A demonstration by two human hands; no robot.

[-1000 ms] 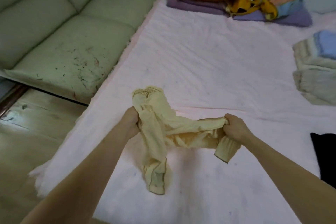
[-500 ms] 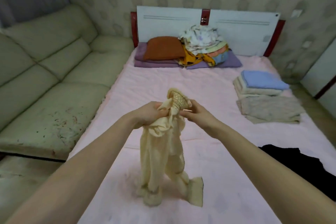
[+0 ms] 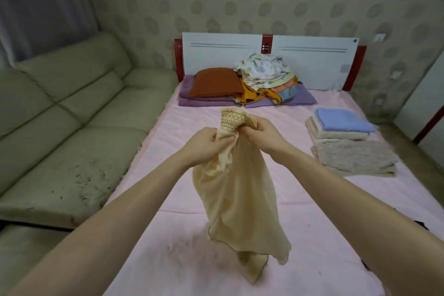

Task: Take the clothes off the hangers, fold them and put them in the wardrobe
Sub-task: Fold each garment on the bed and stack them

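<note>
A: Head view, the only one. Why is the garment [image 3: 236,190] up in the air like that?

B: So it hangs straight, I'd say. Both hands bunch its smocked top edge, close together, and the cloth drops from there, its lower end just reaching the bed [image 3: 312,243] or hanging barely above it; I can't tell which

A: And the grip on each side?

B: The left hand [image 3: 204,145] has fingers and thumb curled round a gather of the cream cloth. The right hand [image 3: 262,136] pinches the patterned band just beside it. Neither is spread

A: No hanger on it?

B: None showing, so I judge that step done for this piece and the folding about to start. Letting it dangle lets the person find the edges before laying it flat

A: Why the bed?

B: It gives a broad flat place to fold on. The stack [image 3: 346,142] of folded things sits at the right side, well apart from the hands, probably waiting to go to the wardrobe, which isn't clearly in view

A: The rest?

B: A heap [image 3: 264,74] of mixed cloth by the headboard, a sofa [image 3: 67,122] along the left
</note>
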